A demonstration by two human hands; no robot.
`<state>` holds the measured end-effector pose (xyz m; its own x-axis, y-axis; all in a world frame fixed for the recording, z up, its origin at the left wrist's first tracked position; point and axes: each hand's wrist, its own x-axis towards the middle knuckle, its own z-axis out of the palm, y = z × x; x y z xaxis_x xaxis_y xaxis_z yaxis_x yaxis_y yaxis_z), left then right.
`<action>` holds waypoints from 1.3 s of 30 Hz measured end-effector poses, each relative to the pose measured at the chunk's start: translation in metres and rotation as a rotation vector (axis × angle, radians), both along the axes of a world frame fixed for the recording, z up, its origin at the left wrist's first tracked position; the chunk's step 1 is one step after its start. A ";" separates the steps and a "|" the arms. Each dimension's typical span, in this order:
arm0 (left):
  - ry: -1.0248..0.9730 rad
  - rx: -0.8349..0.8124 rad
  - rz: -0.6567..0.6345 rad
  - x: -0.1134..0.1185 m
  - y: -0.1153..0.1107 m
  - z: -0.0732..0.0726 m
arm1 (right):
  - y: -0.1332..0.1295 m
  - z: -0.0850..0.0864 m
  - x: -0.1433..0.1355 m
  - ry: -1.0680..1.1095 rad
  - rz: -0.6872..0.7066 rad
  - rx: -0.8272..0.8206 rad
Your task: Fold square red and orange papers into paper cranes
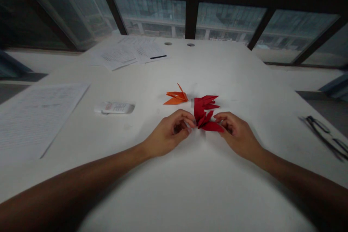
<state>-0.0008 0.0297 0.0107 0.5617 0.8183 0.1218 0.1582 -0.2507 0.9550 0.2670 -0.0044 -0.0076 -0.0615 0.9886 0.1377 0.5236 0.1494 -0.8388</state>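
Folded red paper origami (200,110) with several pointed flaps is between my hands, just over the white table. My left hand (174,128) pinches its lower left edge, with thumb and fingertips drawn together. At the tip of the lower right flap, my right hand (235,132) has its thumb and curled fingers closed on the paper. Just behind and to the left, an orange origami piece (176,98) rests on the table, with one thin point sticking up. It is touched by neither hand.
A white tube with a printed label (116,108) lies to the left. Printed sheets (40,116) cover the left side, and more papers (122,54) lie at the back left. Black-framed glasses (326,136) sit near the right edge. Windows stand behind the table (231,65).
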 end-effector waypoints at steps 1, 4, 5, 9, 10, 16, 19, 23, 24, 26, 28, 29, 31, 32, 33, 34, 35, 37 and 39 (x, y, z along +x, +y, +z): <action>-0.008 -0.018 0.023 0.000 0.001 -0.003 | 0.001 -0.001 0.001 0.036 0.008 -0.015; -0.017 -0.042 0.064 0.001 0.003 -0.007 | 0.004 -0.003 0.005 0.162 0.032 -0.085; -0.009 -0.039 0.067 0.002 0.003 -0.007 | 0.005 -0.004 0.007 0.200 0.034 -0.105; 0.066 0.009 0.060 0.003 0.003 -0.003 | 0.010 -0.003 0.011 0.278 0.026 -0.130; 0.087 0.020 0.058 0.003 0.002 -0.002 | 0.011 -0.002 0.011 0.283 0.033 -0.132; 0.200 0.071 0.026 0.007 0.002 0.002 | 0.026 0.008 0.003 0.259 0.203 -0.094; 0.221 0.075 0.020 0.008 0.003 0.002 | 0.032 0.011 0.002 0.240 0.256 -0.077; 0.220 0.040 0.025 0.008 0.004 0.001 | 0.031 0.009 0.003 0.186 0.289 -0.024; 0.219 0.035 0.026 0.008 0.004 0.001 | 0.031 0.008 0.003 0.169 0.290 0.007; 0.218 0.035 0.028 0.007 0.004 0.001 | 0.029 0.006 0.002 0.135 0.287 0.066; 0.221 0.034 0.035 0.007 0.004 0.001 | 0.027 0.004 0.002 0.121 0.273 0.103; 0.224 0.031 0.039 0.006 0.004 0.001 | 0.025 0.004 0.002 0.124 0.263 0.116; 0.230 0.024 0.045 0.005 0.003 0.001 | 0.022 0.004 0.003 0.139 0.232 0.145; 0.229 0.023 0.047 0.005 0.003 0.001 | 0.021 0.004 0.005 0.148 0.199 0.173; 0.225 0.024 0.047 0.004 0.003 0.001 | 0.021 0.004 0.008 0.161 0.151 0.209; 0.218 0.027 0.045 0.004 0.002 0.001 | 0.022 0.005 0.012 0.171 0.090 0.249; 0.210 0.031 0.042 0.003 0.002 0.001 | 0.025 0.006 0.017 0.202 -0.005 0.302; 0.201 0.035 0.035 0.002 0.002 0.001 | 0.034 0.007 0.030 0.259 -0.183 0.371; 0.207 0.035 0.033 0.002 0.002 0.000 | 0.047 0.007 0.048 0.227 -0.301 0.417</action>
